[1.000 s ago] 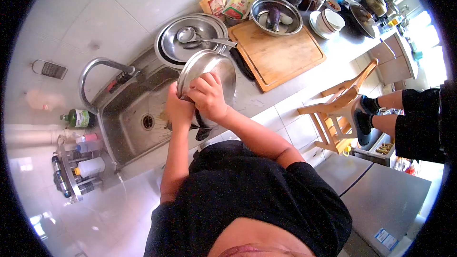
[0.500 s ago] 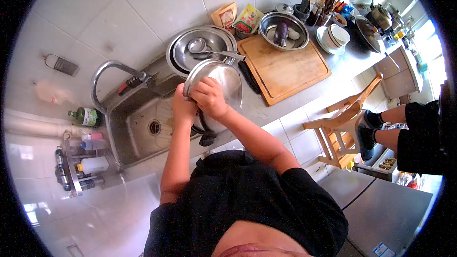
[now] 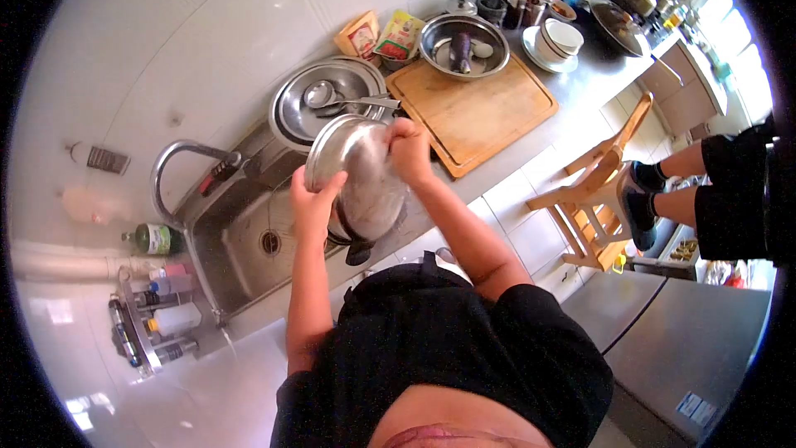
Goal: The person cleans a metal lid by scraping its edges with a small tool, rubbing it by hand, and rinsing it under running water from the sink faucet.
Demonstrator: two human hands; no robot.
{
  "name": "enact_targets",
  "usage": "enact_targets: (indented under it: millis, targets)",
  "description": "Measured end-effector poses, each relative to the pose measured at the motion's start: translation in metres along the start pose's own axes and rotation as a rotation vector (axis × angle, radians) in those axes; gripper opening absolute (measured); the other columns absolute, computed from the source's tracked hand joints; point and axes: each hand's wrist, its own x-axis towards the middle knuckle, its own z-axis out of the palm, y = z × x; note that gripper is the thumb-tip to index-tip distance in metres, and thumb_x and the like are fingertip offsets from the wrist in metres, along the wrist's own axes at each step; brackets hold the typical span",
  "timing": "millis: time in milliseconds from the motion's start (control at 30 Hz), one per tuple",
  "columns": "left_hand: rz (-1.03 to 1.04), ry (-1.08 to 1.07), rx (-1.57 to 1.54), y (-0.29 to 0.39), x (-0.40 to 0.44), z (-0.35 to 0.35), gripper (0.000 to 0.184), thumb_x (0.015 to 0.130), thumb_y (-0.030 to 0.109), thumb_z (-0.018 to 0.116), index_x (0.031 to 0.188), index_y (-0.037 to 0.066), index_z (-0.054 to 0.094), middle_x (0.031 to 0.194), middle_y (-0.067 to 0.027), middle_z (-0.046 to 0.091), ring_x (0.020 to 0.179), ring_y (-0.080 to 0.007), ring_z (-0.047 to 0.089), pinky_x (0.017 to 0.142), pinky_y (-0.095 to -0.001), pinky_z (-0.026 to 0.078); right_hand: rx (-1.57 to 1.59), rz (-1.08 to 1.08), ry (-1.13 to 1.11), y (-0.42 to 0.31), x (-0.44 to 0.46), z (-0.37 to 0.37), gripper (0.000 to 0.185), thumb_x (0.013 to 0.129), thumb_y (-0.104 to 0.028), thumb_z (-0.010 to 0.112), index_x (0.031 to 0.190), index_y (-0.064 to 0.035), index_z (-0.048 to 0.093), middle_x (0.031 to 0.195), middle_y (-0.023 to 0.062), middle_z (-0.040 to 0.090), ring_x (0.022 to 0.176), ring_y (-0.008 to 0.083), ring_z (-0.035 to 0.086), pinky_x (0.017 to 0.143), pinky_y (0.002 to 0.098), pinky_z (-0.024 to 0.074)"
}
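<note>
A shiny steel pot (image 3: 361, 182) is tilted over the near edge of the sink, a black handle (image 3: 358, 250) at its lower end. My left hand (image 3: 313, 203) grips its left side, thumb lying on the metal. At the pot's upper right, my right hand (image 3: 410, 152) is closed against the side; what its curled fingers cover is hidden. Just behind the pot, steel basins (image 3: 286, 112) sit stacked, with a ladle (image 3: 320, 94) lying in the top one.
The sink (image 3: 240, 261) with its curved faucet (image 3: 178, 149) is at left. A wooden cutting board (image 3: 481, 112) lies right, beside a basin (image 3: 423, 43) holding an eggplant (image 3: 461, 51). Bowls (image 3: 560, 39) stand farther along. Another person's legs (image 3: 676, 199) are near a wooden chair (image 3: 593, 191).
My right hand has moved from beside my left hand to the pot's upper right side. My left thumb now shows on the metal. The camera view has shifted slightly.
</note>
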Motion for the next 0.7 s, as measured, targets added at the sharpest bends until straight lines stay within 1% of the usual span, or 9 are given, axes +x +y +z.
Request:
enact_targets:
  millis: [33,100,133,200,300,400,500,600,700]
  targets:
    - [-0.113,-0.017,0.007,0.015,-0.008,0.0,0.06,0.072,0.023,0.08,0.118,0.001,0.049,0.102,-0.0073,0.061,0.09,-0.0171,0.057,0.08,-0.0306,0.046,-0.356,-0.034,-0.011,0.006,0.008,-0.029,0.016,0.062,0.01,0.044,0.059,-0.0015,0.055,0.058,0.008,0.054,0.057,0.017,0.052,0.051,0.0293,0.0394]
    - [-0.081,-0.033,-0.039,0.011,-0.01,0.0,0.06,0.072,0.023,0.08,0.118,0.0,0.049,0.103,-0.0072,0.06,0.091,-0.0168,0.057,0.08,-0.0307,0.046,-0.764,0.047,0.042,0.043,0.022,-0.075,0.011,0.068,-0.004,0.052,0.06,-0.0038,0.06,0.073,0.0173,0.063,0.069,0.0333,0.062,0.06,0.0426,0.0475]
    - [-0.066,-0.041,-0.064,0.008,-0.01,0.0,0.06,0.072,0.023,0.08,0.118,0.0,0.049,0.104,-0.0071,0.06,0.091,-0.0167,0.057,0.08,-0.0308,0.046,-0.986,-0.04,0.016,0.063,0.028,-0.099,0.012,0.071,-0.009,0.054,0.065,-0.006,0.064,0.075,0.017,0.063,0.074,0.0331,0.063,0.064,0.0432,0.0492]
    - [-0.031,-0.031,-0.093,0.011,-0.013,0.006,0.062,0.071,0.02,0.081,0.119,-0.001,0.048,0.103,-0.0081,0.058,0.091,-0.0159,0.056,0.081,-0.0307,0.046,-1.292,0.093,-0.115,0.084,0.032,-0.149,0.014,0.074,-0.012,0.054,0.069,-0.0078,0.066,0.077,0.0155,0.064,0.076,0.0332,0.063,0.068,0.0433,0.05]
    - [-0.008,-0.036,-0.046,0.009,-0.012,0.007,0.063,0.071,0.02,0.081,0.12,-0.002,0.047,0.104,-0.0074,0.058,0.091,-0.0153,0.056,0.082,-0.0294,0.045,-1.457,0.155,-0.187,0.101,0.031,-0.18,0.012,0.075,-0.012,0.055,0.074,-0.0088,0.067,0.088,0.0126,0.065,0.083,0.0318,0.064,0.069,0.0408,0.0511]
    - [0.028,-0.036,-0.009,0.002,-0.009,0.005,0.063,0.071,0.02,0.081,0.12,-0.002,0.048,0.104,-0.0068,0.058,0.091,-0.0148,0.055,0.083,-0.0287,0.044,-1.418,0.344,-0.205,0.053,0.031,-0.181,0.03,0.073,-0.002,0.056,0.1,-0.0094,0.066,0.116,0.0089,0.06,0.102,0.029,0.059,0.083,0.0392,0.0485]
    - [0.023,-0.021,0.032,0.015,-0.017,0.009,0.062,0.071,0.02,0.081,0.119,-0.002,0.049,0.105,-0.0067,0.058,0.092,-0.0147,0.055,0.085,-0.0284,0.043,-1.36,-0.333,-0.398,0.072,0.023,-0.213,0.04,0.083,-0.015,0.053,0.124,-0.0139,0.055,0.132,0.0056,0.05,0.119,0.023,0.049,0.093,0.0361,0.0428]
    - [0.032,-0.045,-0.022,0.01,-0.019,0.008,0.061,0.071,0.017,0.081,0.119,-0.002,0.049,0.105,-0.007,0.059,0.092,-0.0147,0.056,0.084,-0.0284,0.043,-1.409,-0.543,-0.706,0.082,0.015,-0.232,0.053,0.085,-0.017,0.051,0.137,-0.0144,0.042,0.141,0.0027,0.043,0.129,0.0197,0.039,0.102,0.0369,0.0347]
    - [0.055,-0.073,-0.005,0.001,-0.018,0.002,0.06,0.072,0.015,0.08,0.12,-0.001,0.049,0.106,-0.007,0.059,0.093,-0.0148,0.056,0.085,-0.0289,0.044,-1.427,-0.52,-0.712,0.074,-0.002,-0.239,0.055,0.084,-0.019,0.052,0.138,-0.0116,0.041,0.142,0.0024,0.041,0.13,0.0195,0.038,0.103,0.0379,0.0339]
